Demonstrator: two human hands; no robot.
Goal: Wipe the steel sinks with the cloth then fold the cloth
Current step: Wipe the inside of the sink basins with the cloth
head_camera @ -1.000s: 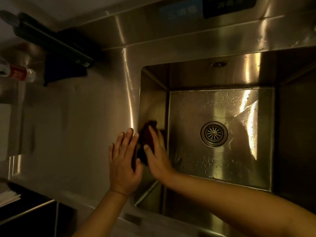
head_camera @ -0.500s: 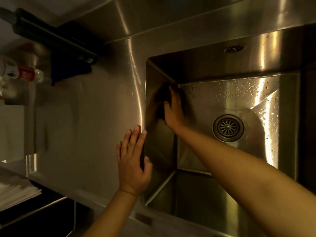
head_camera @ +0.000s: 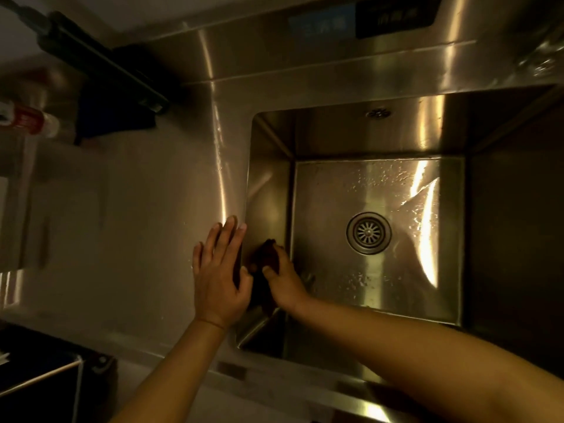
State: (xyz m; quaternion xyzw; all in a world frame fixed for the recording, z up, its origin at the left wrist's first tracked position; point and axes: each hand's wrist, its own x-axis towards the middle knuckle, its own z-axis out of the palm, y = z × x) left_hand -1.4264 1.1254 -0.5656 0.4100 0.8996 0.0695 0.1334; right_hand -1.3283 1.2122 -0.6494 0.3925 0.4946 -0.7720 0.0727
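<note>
A square steel sink fills the middle and right of the head view, with a round drain in its wet floor. A dark cloth is pressed flat against the sink's left inner wall, near the front corner. My right hand reaches into the basin and holds the cloth to that wall; the hand covers most of the cloth. Flat on the steel counter lies my left hand, fingers spread, right at the sink's left rim, thumb over the edge.
A dark rack or rail with a dark cloth hanging under it sits at the back left. A bottle with a red label lies at the far left. A raised steel ledge with a black panel runs behind the sink.
My right hand has slid the cloth along the left wall from the far corner back toward the front. My left hand has stayed at the rim.
</note>
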